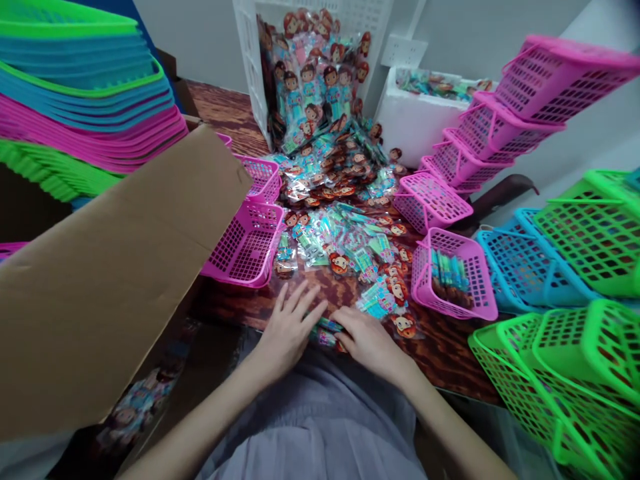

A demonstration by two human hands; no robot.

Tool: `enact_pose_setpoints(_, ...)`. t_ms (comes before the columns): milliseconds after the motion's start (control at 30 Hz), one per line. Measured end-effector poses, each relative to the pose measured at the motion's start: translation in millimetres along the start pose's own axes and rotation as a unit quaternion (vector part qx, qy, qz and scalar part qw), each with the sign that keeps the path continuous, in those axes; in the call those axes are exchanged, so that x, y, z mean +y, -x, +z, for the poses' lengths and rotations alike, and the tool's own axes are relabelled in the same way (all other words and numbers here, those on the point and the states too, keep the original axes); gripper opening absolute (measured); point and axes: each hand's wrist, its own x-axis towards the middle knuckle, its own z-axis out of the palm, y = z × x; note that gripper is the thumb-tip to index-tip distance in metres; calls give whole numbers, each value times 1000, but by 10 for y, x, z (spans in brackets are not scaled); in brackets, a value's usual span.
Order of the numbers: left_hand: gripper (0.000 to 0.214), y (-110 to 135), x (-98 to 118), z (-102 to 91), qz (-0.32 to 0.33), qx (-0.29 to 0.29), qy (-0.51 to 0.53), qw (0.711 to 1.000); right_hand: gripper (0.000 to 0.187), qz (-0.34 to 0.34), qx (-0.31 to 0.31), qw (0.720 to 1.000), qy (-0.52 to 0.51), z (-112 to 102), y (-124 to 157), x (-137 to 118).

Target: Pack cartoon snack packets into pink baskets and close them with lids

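Note:
At the front edge of the wooden table, my left hand (293, 328) lies with its fingers spread, its thumb side against a small bundle of doll-print packets (326, 330). My right hand (373, 343) curls around the other end of that bundle, thumb and fingers closed on it. Part of the bundle is hidden under both hands. Just beyond my right hand lie clear plastic packets with a red-haired doll print (387, 297). A pink basket (453, 280) to the right holds a row of similar packets standing side by side. Left of the loose packets, another pink basket (250, 247) has nothing visible inside.
A large heap of packets (345, 160) spills from a tipped white crate (255, 80) at the back. A white foam box (407, 120) stands behind. Stacked pink baskets (525, 87), blue (530, 260) and green baskets (550, 373) crowd the right. A cardboard flap (125, 267) juts in from the left.

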Motion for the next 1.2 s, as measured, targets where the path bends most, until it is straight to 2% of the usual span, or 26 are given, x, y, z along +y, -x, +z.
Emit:
enact_pose_setpoints(100,34,-94,-31,-68,43,-73,2,996,14,-18,-27,996,-78,-143,18,117)
enact_pose_setpoints(167,25,-115,-46,-84,38,-106,4,994,19,3,12,998,-61,-259,33,289)
enact_pose_setpoints(267,25,-91,-53,-75,23,-125,13,992,43,77,84,988,101,-360,51,585)
enact_pose_setpoints(333,29,-61,-48,-58,15,-125,32,992,59,91,72,974,194,-366,45,728)
enact_pose_setpoints(367,31,-48,-45,-50,11,-123,41,992,61,90,61,968,225,-362,36,772)
enact_pose_setpoints(433,32,-27,-39,-35,5,-119,48,992,50,83,48,959,267,-363,11,807)
enact_pose_setpoints(533,32,-8,-31,-20,2,-119,44,992,23,76,44,963,257,-403,-28,760)
enact_pose_setpoints(667,32,13,-18,-3,5,-113,36,993,5,90,103,982,128,-392,-91,573)
enact_pose_setpoints(733,33,26,-16,11,5,-108,32,994,4,102,104,985,88,-313,-129,445)
enact_pose_setpoints(900,36,88,-36,67,0,-97,35,995,9,107,57,991,62,-71,-98,169)
enact_pose_setpoints(1067,49,185,-66,157,-19,-48,77,996,32,86,18,996,22,-25,93,116)
enact_pose_setpoints(1200,55,223,-85,210,-18,4,100,995,24,88,27,996,21,-35,117,129)
